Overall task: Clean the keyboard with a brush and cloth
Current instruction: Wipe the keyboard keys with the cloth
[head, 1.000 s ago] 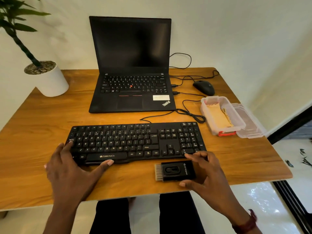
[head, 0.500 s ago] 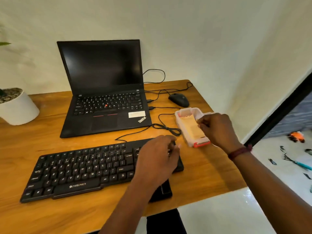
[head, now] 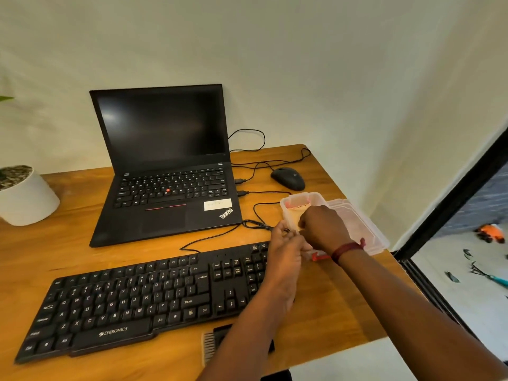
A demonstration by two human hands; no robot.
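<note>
The black keyboard [head: 137,298] lies along the desk's front edge. A small black brush [head: 211,342] with tan bristles rests on the desk just in front of it, partly hidden by my left forearm. To the right stands a clear plastic box [head: 299,200] with a red latch. My left hand [head: 283,243] grips the box's near left wall. My right hand [head: 321,226] reaches into the box, its fingers curled down onto the tan cloth [head: 294,220], which is mostly hidden under that hand.
An open black laptop [head: 165,171] stands behind the keyboard. A black mouse [head: 288,178] and loose cables [head: 258,213] lie behind the box. The box's clear lid [head: 360,224] sits by the desk's right edge. At far left is a white plant pot [head: 24,199].
My head has turned right. Both hands left the keyboard and brush and moved to the plastic box; the left hand came off the keyboard's right end onto the box wall.
</note>
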